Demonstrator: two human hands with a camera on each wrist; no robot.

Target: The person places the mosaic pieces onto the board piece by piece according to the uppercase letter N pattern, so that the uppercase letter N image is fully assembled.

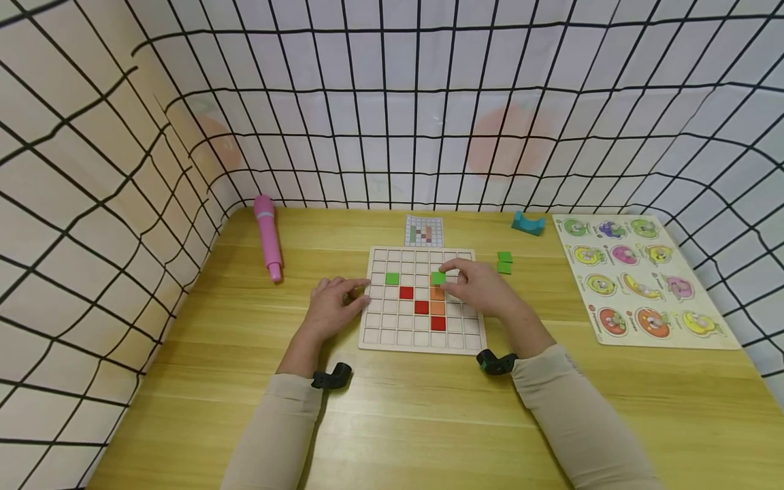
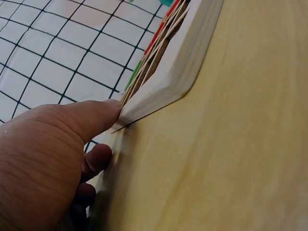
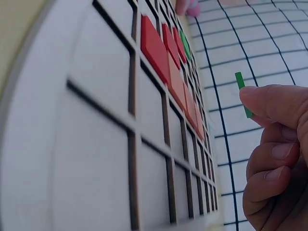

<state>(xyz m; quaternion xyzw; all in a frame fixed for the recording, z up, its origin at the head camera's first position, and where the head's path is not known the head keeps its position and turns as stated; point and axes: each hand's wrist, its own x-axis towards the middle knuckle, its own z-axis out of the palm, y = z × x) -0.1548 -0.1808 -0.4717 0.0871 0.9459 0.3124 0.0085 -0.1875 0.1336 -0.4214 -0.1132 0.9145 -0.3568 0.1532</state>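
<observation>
A square wooden grid board (image 1: 373, 333) lies on the table, with three red tiles (image 1: 421, 307), a column of orange tiles (image 1: 437, 308) and one green tile (image 1: 392, 279) in its cells. My right hand (image 1: 480, 289) pinches another green tile (image 3: 244, 95) between thumb and forefinger, held over the upper end of the orange column. In the right wrist view that tile is seen edge-on, apart from the board. At the board's left edge, my left hand (image 1: 329, 306) touches the side with thumb and forefinger. Its thumb (image 2: 98, 115) meets the rim in the left wrist view.
Behind the board lies a small printed grid card (image 1: 424, 231). Two loose green tiles (image 1: 504, 268) are right of the board, near a teal curved block (image 1: 528, 223). A fruit puzzle board (image 1: 649, 279) lies far right, a pink pen-like stick (image 1: 268, 238) far left. Black netting (image 1: 386, 102) surrounds the table.
</observation>
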